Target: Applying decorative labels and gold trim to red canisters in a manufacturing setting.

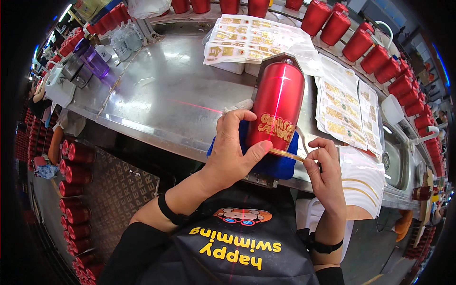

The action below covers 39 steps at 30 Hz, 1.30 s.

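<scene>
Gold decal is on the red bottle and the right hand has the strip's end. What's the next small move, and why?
Probably peel the strip slowly off with the right hand: the left hand steadies the red bottle and the gold decal looks seated.

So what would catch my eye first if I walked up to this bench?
Probably the shiny red bottle lying in the middle of the steel table, with a gold sticker near its lower end. The left hand steadies it over a blue cloth, while the right hand pinches a thin strip beside it. Rows of red bottles line the far edge.
</scene>
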{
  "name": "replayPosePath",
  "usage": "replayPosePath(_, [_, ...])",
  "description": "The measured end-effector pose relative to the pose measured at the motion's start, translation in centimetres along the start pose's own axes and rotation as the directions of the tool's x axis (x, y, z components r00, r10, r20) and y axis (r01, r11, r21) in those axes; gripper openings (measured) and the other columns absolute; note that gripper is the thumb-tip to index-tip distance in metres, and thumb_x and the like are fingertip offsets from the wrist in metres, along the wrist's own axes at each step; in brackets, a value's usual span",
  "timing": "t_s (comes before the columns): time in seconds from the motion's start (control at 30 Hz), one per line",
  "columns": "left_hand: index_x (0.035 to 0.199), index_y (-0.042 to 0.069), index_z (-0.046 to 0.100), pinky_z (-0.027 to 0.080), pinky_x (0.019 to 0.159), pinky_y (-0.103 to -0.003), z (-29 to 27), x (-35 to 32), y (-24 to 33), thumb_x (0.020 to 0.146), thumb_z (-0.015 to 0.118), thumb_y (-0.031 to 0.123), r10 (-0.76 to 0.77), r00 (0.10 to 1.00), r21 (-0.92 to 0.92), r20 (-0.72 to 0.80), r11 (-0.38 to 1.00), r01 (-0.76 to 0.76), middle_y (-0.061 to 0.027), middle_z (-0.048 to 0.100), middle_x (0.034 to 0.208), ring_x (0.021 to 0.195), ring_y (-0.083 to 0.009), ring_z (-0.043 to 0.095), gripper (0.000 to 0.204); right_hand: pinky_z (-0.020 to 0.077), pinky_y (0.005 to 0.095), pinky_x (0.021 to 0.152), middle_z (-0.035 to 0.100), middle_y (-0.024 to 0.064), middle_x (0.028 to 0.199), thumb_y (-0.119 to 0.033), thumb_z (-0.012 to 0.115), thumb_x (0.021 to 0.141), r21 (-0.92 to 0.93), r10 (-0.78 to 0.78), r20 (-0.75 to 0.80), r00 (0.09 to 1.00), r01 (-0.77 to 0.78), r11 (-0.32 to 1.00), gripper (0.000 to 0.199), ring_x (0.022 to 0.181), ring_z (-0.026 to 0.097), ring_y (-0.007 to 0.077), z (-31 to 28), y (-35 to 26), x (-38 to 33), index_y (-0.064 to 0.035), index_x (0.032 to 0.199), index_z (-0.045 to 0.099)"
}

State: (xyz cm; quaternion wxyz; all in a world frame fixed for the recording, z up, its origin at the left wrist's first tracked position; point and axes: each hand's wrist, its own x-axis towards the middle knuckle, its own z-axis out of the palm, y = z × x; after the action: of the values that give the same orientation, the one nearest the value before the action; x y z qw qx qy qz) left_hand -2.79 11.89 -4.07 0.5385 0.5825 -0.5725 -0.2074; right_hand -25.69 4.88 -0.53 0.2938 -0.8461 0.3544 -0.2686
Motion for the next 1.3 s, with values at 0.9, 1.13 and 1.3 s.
replayPosePath(0.9, [0.085,0.019,0.062,0.04,0.086,-0.038,-2.7,1.6,-0.5,0.069,0.07,0.017,0.791,0.544,0.292,0.281,0.469,-0.833,0.0019,0.067,0.1,0.098,-0.02,0.05,0.019,0.0384,0.0362,0.096,0.05,0.014,0.114,-0.012,0.072,0.08,0.23,0.046,0.179,0.983,-0.088,0.969,0.019,0.111,0.048,0.0299,-1.0,1.2,0.4,-0.0043,0.083,0.055])
replayPosePath(1.13, [0.083,0.025,0.064,0.043,0.074,-0.034,-1.8,3.4,-0.1,0.06,0.071,0.015,0.827,0.359,0.203,0.432,0.298,-0.933,0.0026,0.059,0.11,0.094,-0.0206,0.048,0.026,0.0393,0.0354,0.094,0.05,0.0149,0.112,-0.01,0.071,0.08,0.25,0.04,0.201,0.979,-0.091,0.964,0.017,0.107,0.05,0.03,-1.0,1.6,0.6,-0.0046,0.083,0.055])
replayPosePath(1.3, [0.082,0.019,0.064,0.045,0.073,-0.033,-2.1,3.3,-0.8,0.06,0.071,0.015,0.807,0.416,0.183,0.419,0.374,-0.909,0.0005,0.057,0.112,0.092,-0.0209,0.049,0.023,0.0397,0.0353,0.093,0.05,0.0147,0.111,-0.011,0.07,0.081,0.269,0.024,0.223,0.974,-0.085,0.959,0.016,0.106,0.05,0.0292,-1.2,1.6,1.0,-0.0047,0.08,0.055])
